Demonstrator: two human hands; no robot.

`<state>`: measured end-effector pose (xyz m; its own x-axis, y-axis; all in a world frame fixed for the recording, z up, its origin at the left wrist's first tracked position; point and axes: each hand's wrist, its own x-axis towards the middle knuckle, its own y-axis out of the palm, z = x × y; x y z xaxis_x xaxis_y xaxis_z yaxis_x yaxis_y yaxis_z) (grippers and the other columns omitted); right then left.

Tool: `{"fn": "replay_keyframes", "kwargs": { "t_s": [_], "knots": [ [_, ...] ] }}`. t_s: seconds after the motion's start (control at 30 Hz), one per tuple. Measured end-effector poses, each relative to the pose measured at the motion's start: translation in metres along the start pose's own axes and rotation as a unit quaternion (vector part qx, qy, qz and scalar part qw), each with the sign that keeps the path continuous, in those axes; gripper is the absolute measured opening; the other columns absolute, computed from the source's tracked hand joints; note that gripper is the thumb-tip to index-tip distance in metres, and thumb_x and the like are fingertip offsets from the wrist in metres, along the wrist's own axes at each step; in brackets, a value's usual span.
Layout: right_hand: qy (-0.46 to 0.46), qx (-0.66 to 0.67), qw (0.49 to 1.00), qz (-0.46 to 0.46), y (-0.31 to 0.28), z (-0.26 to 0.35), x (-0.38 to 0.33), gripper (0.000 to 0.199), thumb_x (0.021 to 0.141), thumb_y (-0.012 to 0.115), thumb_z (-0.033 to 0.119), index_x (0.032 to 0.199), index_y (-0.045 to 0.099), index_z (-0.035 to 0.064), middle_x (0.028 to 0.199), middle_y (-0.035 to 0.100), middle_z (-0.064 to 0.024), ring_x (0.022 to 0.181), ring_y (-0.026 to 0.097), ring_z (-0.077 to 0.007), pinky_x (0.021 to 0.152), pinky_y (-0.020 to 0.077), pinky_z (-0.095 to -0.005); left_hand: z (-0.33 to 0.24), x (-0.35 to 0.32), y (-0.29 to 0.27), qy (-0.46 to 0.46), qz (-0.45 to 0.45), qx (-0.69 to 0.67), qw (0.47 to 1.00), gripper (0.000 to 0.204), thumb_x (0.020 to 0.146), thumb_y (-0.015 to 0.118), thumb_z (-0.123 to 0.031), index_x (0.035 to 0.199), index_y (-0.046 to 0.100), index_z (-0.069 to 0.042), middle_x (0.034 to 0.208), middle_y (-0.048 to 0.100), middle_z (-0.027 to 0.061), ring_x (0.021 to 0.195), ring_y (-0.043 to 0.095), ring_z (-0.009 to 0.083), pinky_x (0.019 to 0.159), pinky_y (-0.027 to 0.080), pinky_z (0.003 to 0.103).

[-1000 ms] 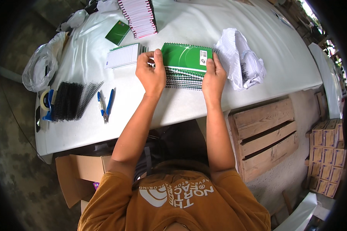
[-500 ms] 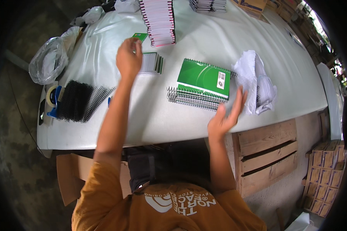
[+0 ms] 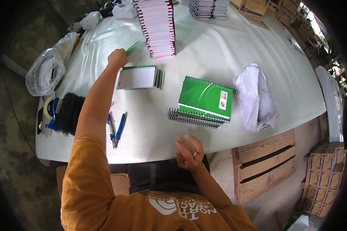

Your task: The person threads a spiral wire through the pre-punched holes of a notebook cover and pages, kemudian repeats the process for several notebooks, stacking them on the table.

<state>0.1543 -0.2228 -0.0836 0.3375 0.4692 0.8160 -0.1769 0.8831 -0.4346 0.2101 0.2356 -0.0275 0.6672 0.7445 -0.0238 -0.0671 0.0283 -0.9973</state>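
My left hand (image 3: 117, 58) reaches far across the white table (image 3: 219, 46) and grips a thin green cover sheet (image 3: 133, 47) lifted off the table, just left of a tall stack of pink-edged notepads (image 3: 158, 27). Below that hand lies a small pile of lined pads (image 3: 138, 77). My right hand (image 3: 188, 151) hovers at the table's near edge, fingers loosely curled, holding nothing. A stack of green spiral-bound notebooks (image 3: 204, 101) lies in front of it, untouched.
Blue-handled pliers (image 3: 116, 129), black spiral coils (image 3: 68, 112) and a tape roll (image 3: 48, 107) lie at the left. A clear plastic bag (image 3: 46, 71) sits far left, a crumpled white bag (image 3: 255, 96) at right. Wooden pallets (image 3: 265, 165) and cartons (image 3: 321, 181) stand beside the table.
Both hands left the green notebook stack. My left hand reached out to the far left and picked up a green cover; my right hand drew back to the table's near edge.
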Motion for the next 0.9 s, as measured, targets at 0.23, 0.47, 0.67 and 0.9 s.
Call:
{"fn": "replay_keyframes", "kwargs": {
  "t_s": [0.23,0.47,0.67,0.9],
  "knots": [
    [-0.02,-0.009,1.0,0.018,0.003,0.002,-0.003,0.022,0.072,0.058,0.005,0.091,0.067,0.0092,0.093,0.069,-0.0042,0.091,0.061,-0.0219,0.071,0.0523,-0.0317,0.009,-0.078,-0.066,-0.001,-0.309,-0.008,0.951,0.019,0.084,0.049,-0.012,0.099,0.061,-0.009,0.1,0.063,0.0143,0.083,0.065,0.0318,0.07,0.049,0.046],
    [-0.02,-0.016,0.999,0.029,0.004,0.003,0.0,0.02,0.068,0.059,0.005,0.085,0.068,0.0099,0.085,0.068,-0.0032,0.082,0.063,-0.0182,0.067,0.0504,-0.0284,-0.06,-0.154,-0.032,0.165,-0.043,0.175,0.97,0.033,0.078,0.059,-0.015,0.107,0.051,-0.002,0.099,0.06,0.014,0.088,0.065,0.0283,0.072,0.052,0.036],
    [-0.001,0.023,0.999,0.032,0.009,0.003,-0.001,0.022,0.07,0.06,0.006,0.091,0.068,0.0083,0.084,0.067,-0.0043,0.081,0.063,-0.0202,0.069,0.0501,-0.0299,-0.046,-0.178,-0.035,0.255,-0.059,0.139,0.955,0.026,0.071,0.065,-0.018,0.092,0.06,-0.004,0.096,0.06,0.0087,0.087,0.063,0.0238,0.074,0.051,0.037],
    [0.616,0.701,0.351,0.07,-0.003,0.018,0.041,0.045,0.093,0.054,0.025,0.123,0.042,-0.0059,0.116,0.055,-0.0187,0.099,0.059,-0.0244,0.087,0.0503,-0.0411,-0.022,-0.289,-0.06,0.374,-0.178,0.03,0.91,0.009,0.067,0.063,-0.012,0.076,0.063,-0.011,0.073,0.056,0.0033,0.075,0.057,0.02,0.061,0.046,0.033]
  ]
}}
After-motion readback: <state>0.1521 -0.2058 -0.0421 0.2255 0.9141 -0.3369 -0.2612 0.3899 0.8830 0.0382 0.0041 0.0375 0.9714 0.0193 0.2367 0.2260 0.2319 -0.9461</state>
